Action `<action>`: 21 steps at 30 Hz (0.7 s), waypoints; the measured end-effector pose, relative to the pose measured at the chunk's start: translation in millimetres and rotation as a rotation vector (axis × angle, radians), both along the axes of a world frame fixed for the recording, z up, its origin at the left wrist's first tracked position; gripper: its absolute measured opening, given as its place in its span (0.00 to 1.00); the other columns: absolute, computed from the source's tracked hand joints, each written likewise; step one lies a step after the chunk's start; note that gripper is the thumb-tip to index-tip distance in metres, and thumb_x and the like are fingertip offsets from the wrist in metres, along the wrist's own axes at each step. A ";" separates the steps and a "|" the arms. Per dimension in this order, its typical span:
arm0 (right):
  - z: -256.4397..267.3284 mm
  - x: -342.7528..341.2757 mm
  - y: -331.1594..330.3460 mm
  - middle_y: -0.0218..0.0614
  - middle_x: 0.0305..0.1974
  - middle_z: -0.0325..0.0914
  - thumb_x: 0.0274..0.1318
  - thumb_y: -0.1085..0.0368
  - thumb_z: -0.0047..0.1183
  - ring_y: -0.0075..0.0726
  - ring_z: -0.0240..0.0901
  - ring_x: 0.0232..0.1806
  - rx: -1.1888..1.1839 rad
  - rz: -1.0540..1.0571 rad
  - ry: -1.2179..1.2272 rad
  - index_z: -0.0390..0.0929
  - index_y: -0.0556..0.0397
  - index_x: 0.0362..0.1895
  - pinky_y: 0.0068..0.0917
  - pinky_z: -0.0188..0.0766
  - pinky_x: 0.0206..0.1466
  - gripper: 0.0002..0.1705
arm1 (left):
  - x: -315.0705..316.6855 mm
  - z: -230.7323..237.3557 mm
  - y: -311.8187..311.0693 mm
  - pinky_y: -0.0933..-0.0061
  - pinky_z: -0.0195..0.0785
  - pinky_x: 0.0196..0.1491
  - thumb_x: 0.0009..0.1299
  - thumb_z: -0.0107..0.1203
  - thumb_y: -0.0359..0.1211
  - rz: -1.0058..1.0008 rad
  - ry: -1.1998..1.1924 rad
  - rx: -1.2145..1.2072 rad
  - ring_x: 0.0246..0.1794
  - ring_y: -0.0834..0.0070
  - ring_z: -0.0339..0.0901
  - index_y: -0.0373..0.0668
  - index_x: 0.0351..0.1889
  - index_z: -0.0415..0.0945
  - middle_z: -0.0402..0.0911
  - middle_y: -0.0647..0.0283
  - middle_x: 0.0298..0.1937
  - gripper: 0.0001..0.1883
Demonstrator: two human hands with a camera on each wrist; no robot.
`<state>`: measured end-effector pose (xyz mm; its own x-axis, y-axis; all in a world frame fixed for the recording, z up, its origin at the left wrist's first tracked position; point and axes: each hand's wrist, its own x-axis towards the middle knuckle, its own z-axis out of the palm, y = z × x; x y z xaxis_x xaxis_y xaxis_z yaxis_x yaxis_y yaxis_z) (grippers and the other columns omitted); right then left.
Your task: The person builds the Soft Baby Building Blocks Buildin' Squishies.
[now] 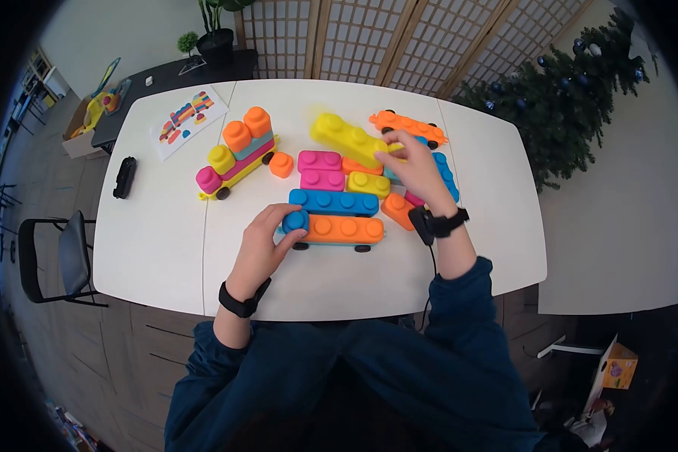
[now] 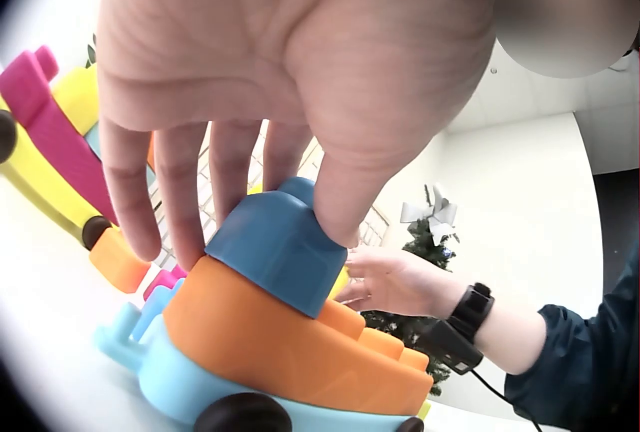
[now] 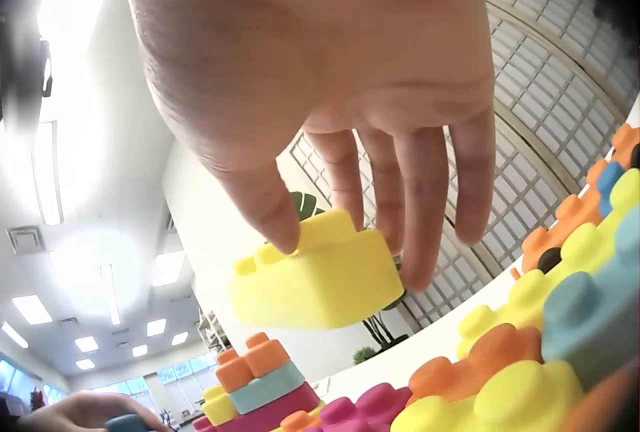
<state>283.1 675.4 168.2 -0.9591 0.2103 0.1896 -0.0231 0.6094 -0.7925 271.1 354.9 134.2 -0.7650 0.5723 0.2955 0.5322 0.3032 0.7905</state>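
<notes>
My left hand (image 1: pixel 258 252) pinches a small blue brick (image 2: pixel 275 252) between thumb and fingers. That brick sits at the left end of a long orange brick (image 1: pixel 346 228), which lies on a light blue wheeled base (image 2: pixel 170 382). Up over the loose bricks, my right hand (image 1: pixel 418 169) grips one end of a long yellow brick (image 1: pixel 346 137) with the thumb on one side and fingers on the other. In the right wrist view the yellow brick is raised above the others. A long blue brick (image 1: pixel 334 202) lies just behind the orange one.
Pink bricks (image 1: pixel 320 160), a yellow brick (image 1: pixel 368 185) and an orange brick (image 1: pixel 397 212) lie mid-table. An orange wheeled base (image 1: pixel 407 126) stands behind. Leftward are a stacked yellow wheeled car (image 1: pixel 241 178), a picture sheet (image 1: pixel 181 124) and a black object (image 1: pixel 125 178).
</notes>
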 end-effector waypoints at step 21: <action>-40.2 101.6 -47.7 0.35 0.51 0.80 0.59 0.68 0.66 0.32 0.78 0.52 -0.099 0.090 0.027 0.79 0.54 0.55 0.27 0.73 0.58 0.20 | 0.1 -13.4 1.7 0.68 0.80 0.44 0.68 0.68 0.33 0.043 -0.062 0.044 0.49 0.61 0.81 0.42 0.57 0.79 0.83 0.56 0.52 0.20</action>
<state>384.7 627.7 128.0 -0.9698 0.1422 0.1983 -0.0965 0.5231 -0.8468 271.1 356.6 120.8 -0.8063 0.5258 0.2708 0.4690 0.2895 0.8344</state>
